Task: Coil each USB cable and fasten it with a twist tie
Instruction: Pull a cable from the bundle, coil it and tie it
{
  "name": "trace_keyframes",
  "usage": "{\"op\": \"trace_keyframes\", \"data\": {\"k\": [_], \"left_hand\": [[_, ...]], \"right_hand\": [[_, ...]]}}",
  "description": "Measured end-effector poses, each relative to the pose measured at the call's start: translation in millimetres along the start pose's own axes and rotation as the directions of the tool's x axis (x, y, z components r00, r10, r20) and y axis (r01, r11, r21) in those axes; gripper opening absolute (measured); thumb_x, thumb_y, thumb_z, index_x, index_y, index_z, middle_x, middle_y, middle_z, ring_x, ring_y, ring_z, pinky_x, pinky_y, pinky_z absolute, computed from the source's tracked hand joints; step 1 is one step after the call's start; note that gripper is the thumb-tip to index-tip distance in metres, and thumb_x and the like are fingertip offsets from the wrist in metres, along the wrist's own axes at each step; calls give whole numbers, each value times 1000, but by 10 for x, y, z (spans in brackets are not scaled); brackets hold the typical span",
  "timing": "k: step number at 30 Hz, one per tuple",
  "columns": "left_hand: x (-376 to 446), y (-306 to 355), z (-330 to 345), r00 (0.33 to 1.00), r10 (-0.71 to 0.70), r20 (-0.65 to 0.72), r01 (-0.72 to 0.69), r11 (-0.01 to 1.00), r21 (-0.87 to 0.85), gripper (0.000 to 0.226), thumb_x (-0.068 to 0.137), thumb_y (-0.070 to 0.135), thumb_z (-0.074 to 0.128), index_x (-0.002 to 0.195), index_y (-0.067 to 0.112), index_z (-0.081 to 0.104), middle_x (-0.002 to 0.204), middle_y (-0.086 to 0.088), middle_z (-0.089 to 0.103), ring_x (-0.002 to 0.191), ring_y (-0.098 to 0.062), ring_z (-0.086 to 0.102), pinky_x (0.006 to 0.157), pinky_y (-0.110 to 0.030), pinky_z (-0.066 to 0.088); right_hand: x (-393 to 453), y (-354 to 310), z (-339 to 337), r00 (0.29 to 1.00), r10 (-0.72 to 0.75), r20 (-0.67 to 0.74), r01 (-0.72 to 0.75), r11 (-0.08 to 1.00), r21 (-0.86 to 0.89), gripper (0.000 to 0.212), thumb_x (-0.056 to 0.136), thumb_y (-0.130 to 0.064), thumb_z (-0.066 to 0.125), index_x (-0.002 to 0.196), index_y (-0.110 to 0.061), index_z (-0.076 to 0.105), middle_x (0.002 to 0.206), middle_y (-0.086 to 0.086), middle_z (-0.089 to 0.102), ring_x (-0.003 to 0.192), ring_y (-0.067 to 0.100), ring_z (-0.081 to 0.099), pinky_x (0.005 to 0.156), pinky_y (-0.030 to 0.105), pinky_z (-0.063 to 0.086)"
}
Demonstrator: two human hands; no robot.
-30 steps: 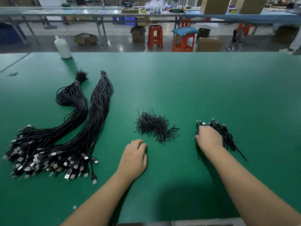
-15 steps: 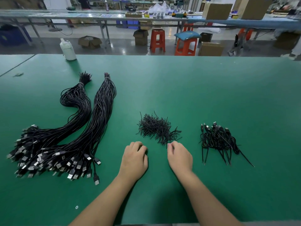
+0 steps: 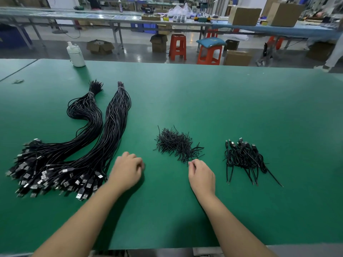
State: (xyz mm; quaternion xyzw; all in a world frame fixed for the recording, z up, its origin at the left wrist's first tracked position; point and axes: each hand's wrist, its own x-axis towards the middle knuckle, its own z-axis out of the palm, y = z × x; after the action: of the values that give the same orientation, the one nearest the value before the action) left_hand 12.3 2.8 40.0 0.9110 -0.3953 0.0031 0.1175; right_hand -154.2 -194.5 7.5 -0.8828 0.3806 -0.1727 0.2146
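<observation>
At a green bench, a worker's right hand (image 3: pixel 201 176) pinches at the near edge of the twist ties (image 3: pixel 176 143) while the left hand (image 3: pixel 127 170) rests loosely curled, holding nothing, beside the uncoiled cables (image 3: pixel 74 158) — tangled ties may well lift in a clump.

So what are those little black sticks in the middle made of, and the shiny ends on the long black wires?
The little black sticks look like twist ties: thin wire in a matte black coating, probably plastic, since they lie stiff and kinked. The shiny ends on the long black wires look like bare silvery metal plugs that glint in the light, set in black plastic.
</observation>
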Motion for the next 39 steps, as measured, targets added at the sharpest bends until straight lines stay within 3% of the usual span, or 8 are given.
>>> {"op": "trace_keyframes", "data": {"k": [4, 9, 14, 19, 23, 27, 35, 39], "left_hand": [[-24, -480, -402, 963, 11, 270, -69, 976, 206, 27, 86, 24, 42, 100, 33, 64, 100, 11, 57, 101, -17, 42, 82, -33, 36], [-149, -746, -526, 854, -101, 510, -138, 902, 409, 20, 82, 38, 52, 102, 39, 52, 105, 8, 45, 104, -19, 33, 91, -37, 31], [-143, -744, -440, 919, -68, 389, -131, 876, 464, 22, 88, 37, 54, 111, 37, 52, 108, 9, 46, 110, -20, 37, 92, -36, 32], [-99, -677, -386, 929, -62, 364, -139, 855, 499, 19, 92, 39, 53, 111, 33, 50, 111, 8, 52, 111, -20, 40, 91, -38, 31], [-70, -552, -327, 975, 76, 208, -152, 913, 378, 10, 98, 29, 47, 108, 29, 47, 105, 10, 56, 100, -16, 46, 82, -31, 32], [-44, -244, -287, 974, 220, 46, -224, 929, 295, 7, 97, 23, 50, 103, 21, 54, 97, 5, 58, 94, -20, 52, 78, -31, 38], [-218, 214, 44, 976, 216, 27, -218, 972, 92, 36, 85, 0, 46, 113, 20, 55, 106, 5, 57, 105, -18, 50, 74, -28, 44], [-342, 278, 91, 977, 212, -23, -211, 976, 48, 28, 88, 4, 53, 109, 22, 60, 99, 8, 60, 98, -16, 53, 64, -27, 46]], "right_hand": [[-3, -13, 9, 1000, -4, -6, 4, 1000, 0, 28, 104, -34, 43, 85, -22, 59, 75, -9, 55, 65, 8, 55, 61, 31, 48], [-9, -8, 16, 1000, -11, -6, 11, 1000, -7, 28, 104, -34, 44, 83, -22, 59, 74, -10, 55, 64, 8, 54, 60, 31, 49], [-6, -1, 16, 1000, -18, 3, 18, 1000, -6, 29, 104, -34, 43, 84, -21, 60, 75, -9, 56, 65, 8, 55, 62, 32, 51], [-9, 10, 13, 1000, -23, 2, 23, 1000, -6, 28, 104, -34, 43, 83, -22, 59, 74, -9, 55, 65, 8, 54, 60, 29, 49], [-9, 13, 20, 999, -33, -7, 33, 999, -8, 28, 104, -34, 44, 83, -22, 58, 74, -10, 54, 65, 9, 54, 59, 29, 47], [-8, 15, 26, 999, -35, -4, 35, 999, -11, 28, 104, -34, 43, 84, -22, 58, 74, -10, 54, 66, 9, 54, 60, 31, 49], [-5, 32, 39, 999, -31, -6, 32, 999, 5, 26, 103, -34, 45, 81, -25, 56, 72, -13, 51, 63, 4, 50, 57, 25, 42], [-9, 32, 46, 999, -39, -8, 39, 999, 7, 26, 103, -34, 44, 81, -27, 55, 71, -13, 50, 62, 3, 49, 55, 23, 37]]}}
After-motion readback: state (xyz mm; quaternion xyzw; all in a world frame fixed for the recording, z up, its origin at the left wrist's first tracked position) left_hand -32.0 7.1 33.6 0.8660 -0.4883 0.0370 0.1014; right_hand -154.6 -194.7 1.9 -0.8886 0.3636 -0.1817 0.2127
